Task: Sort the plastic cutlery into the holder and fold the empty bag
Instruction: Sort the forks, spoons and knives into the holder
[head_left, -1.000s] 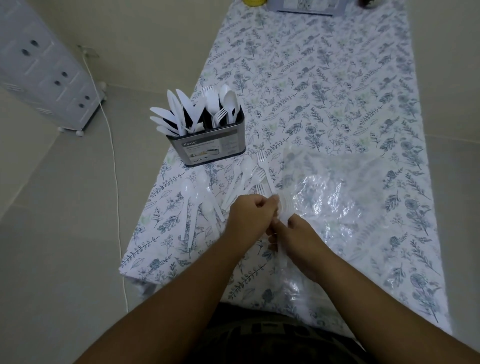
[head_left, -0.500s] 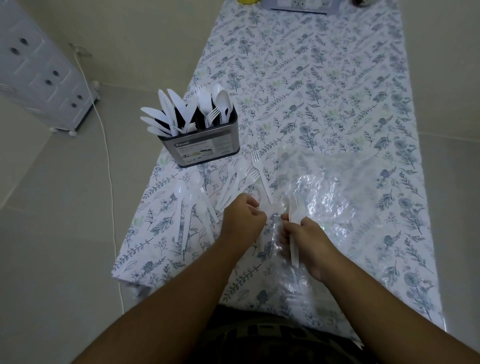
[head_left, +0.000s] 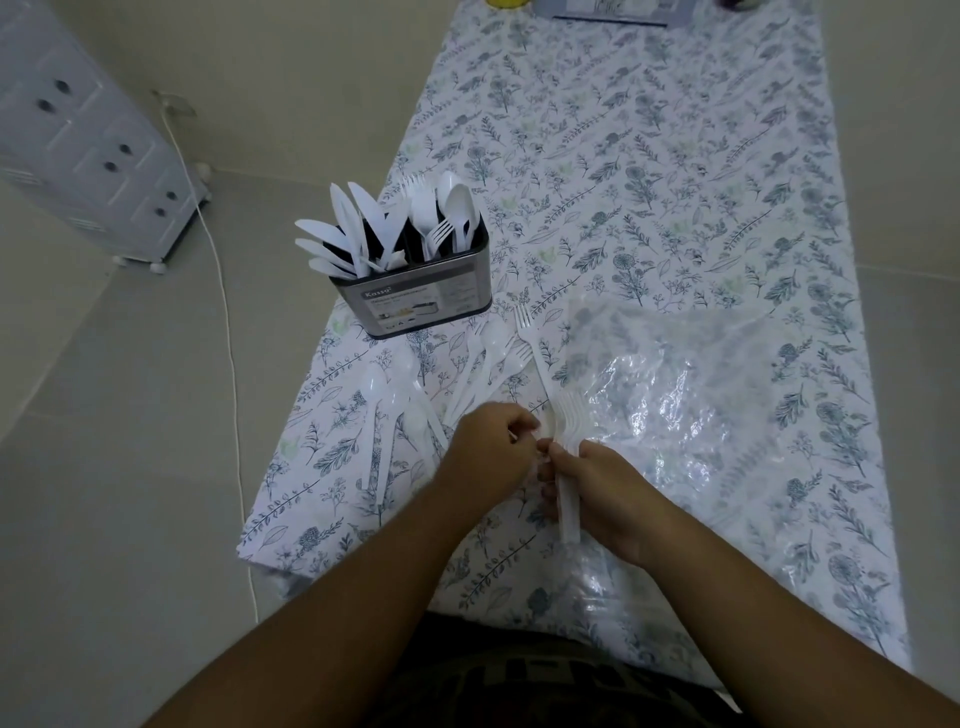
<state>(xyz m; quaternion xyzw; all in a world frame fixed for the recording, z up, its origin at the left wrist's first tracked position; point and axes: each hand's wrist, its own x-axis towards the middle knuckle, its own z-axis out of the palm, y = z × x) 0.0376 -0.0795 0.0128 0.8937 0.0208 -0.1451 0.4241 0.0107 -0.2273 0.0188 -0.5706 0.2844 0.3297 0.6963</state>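
Right hand (head_left: 597, 483) curled round a small stack of white forks (head_left: 567, 441), tines fanned upward and away, handles poking out below the palm. Left hand (head_left: 488, 447) close beside it, fingers bent toward the stack's necks, apparently pinching or aligning one fork, though blurred there. Both forearms reaching in from the near edge, wrists low over the bench (head_left: 675, 156), knuckles nearly touching.

Clear bag (head_left: 701, 395) lying flat and crinkled just right of the hands, not yet folded. Holder (head_left: 415, 296) standing well ahead to the left, knives, forks and spoons already upright in it. Loose spoons (head_left: 384, 410) and a few loose forks (head_left: 524, 332) scattered between holder and hands.

Likely trouble: smooth handles sliding past one another under a loose grip, spilling the stack onto the bench or floor; a stray tine snagging the thin bag; forks dropped into the wrong compartment.
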